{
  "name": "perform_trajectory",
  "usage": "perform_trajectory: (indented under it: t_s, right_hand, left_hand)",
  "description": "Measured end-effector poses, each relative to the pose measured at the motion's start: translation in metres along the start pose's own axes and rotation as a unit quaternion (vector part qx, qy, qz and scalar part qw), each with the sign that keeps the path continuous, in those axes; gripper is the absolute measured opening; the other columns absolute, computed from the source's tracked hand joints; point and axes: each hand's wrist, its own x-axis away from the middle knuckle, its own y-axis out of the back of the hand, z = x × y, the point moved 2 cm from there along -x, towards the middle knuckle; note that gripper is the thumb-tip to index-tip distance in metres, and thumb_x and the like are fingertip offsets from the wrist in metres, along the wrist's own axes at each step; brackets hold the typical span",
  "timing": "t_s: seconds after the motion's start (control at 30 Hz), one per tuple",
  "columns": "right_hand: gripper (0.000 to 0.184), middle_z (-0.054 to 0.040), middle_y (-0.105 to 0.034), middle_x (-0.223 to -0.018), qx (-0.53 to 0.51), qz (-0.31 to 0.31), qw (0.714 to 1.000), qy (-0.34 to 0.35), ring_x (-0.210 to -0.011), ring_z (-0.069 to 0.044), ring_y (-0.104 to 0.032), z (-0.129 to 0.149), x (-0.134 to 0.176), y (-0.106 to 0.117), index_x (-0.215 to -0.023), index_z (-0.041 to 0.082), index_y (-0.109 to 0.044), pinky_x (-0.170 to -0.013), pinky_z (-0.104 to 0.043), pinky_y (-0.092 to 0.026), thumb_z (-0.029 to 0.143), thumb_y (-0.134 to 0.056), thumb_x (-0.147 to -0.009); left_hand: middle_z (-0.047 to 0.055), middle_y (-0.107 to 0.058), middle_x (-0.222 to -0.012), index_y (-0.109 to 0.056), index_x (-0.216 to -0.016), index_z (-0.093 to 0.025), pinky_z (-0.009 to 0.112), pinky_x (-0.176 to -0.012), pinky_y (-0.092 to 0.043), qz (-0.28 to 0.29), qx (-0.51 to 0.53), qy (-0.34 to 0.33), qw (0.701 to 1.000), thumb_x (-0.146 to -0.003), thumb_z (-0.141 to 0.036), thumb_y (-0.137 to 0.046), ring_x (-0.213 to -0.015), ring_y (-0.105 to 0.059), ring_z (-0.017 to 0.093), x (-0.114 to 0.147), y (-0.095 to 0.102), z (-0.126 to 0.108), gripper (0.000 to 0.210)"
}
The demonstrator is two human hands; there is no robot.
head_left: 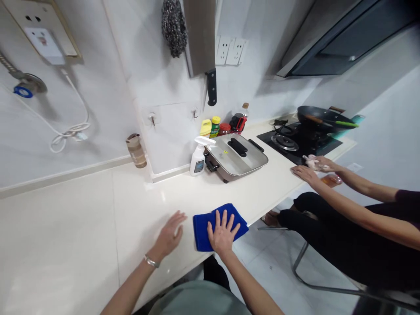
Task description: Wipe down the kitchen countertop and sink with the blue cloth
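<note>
On my feed, my right hand (pixel 223 234) lies flat, fingers spread, on a blue cloth (pixel 201 228) at the counter's (pixel 72 227) front edge — wiping, I judge; sliding it wants even pressure. My left hand (pixel 168 235) hovers, fingers relaxed, empty.

- cloth (pixel 202 231): matt woven-looking fabric
- table (pixel 75 236): smooth, glossy
- spray bottle (pixel 197 161): smooth plastic
- pan lid (pixel 228 161): smooth, shiny, with a matt, plastic-looking lid handle (pixel 237 147)
- scourer (pixel 173 28): rough, glinting metal wire
- knife blade (pixel 201 39): smooth metal, dull sheen
- knife handle (pixel 211 87): plastic-looking, metal rivets
- stove top (pixel 302 143): glossy, glass-like
- bracelet (pixel 152 261): shiny metal
</note>
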Motion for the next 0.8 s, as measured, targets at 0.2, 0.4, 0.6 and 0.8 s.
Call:
perform_trajectory:
  t_s: [0.2,0.4,0.6,0.8]
  right_hand:
    - [0.065,-0.0121,-0.023,-0.161,-0.067,0.053,0.996,0.028,-0.149,-0.04,-0.006,0.006,0.018,-0.003,-0.154,0.02,-0.035,-0.114,-0.069,-0.013,0.049,-0.044,-0.096]
    - [0.051,-0.0065,-0.039,-0.154,-0.151,0.0,0.975,0.162,-0.145,-0.024,-0.027,-0.058,0.001,0.002,-0.152,0.021,-0.037,-0.116,-0.051,-0.027,0.035,-0.026,-0.104]
    - [0.055,-0.0059,-0.03,-0.159,-0.153,-0.033,0.953,0.261,-0.148,-0.03,-0.018,-0.089,-0.011,-0.006,-0.153,0.019,-0.035,-0.118,-0.053,-0.023,0.041,-0.035,-0.103]
    - [0.055,-0.0062,-0.027,-0.16,-0.16,-0.041,0.956,0.241,-0.148,-0.032,-0.016,-0.082,0.006,-0.005,-0.154,0.02,-0.033,-0.117,-0.057,-0.023,0.04,-0.033,-0.103]
  left_hand:
    - [0.012,-0.04,-0.157,-0.031,-0.153,-0.018,0.047,-0.12,-0.037,0.074,-0.003,-0.013,0.997,-0.1,-0.032,-0.042,-0.148,-0.032,0.021,-0.005,-0.081,-0.063,0.056]
    - [0.009,-0.021,-0.165,-0.027,-0.156,-0.021,0.053,-0.121,-0.031,0.062,-0.168,-0.027,0.984,-0.101,-0.033,-0.041,-0.153,-0.011,0.03,0.01,-0.101,-0.063,0.058]
    - [0.013,-0.019,-0.165,-0.018,-0.158,-0.013,0.053,-0.12,-0.031,0.022,-0.268,0.009,0.963,-0.1,-0.035,-0.042,-0.153,-0.008,0.032,0.028,-0.109,-0.062,0.067]
    - [0.012,-0.022,-0.165,-0.016,-0.159,-0.016,0.052,-0.12,-0.033,0.027,-0.286,0.053,0.956,-0.099,-0.037,-0.046,-0.153,-0.01,0.03,0.045,-0.103,-0.071,0.07]
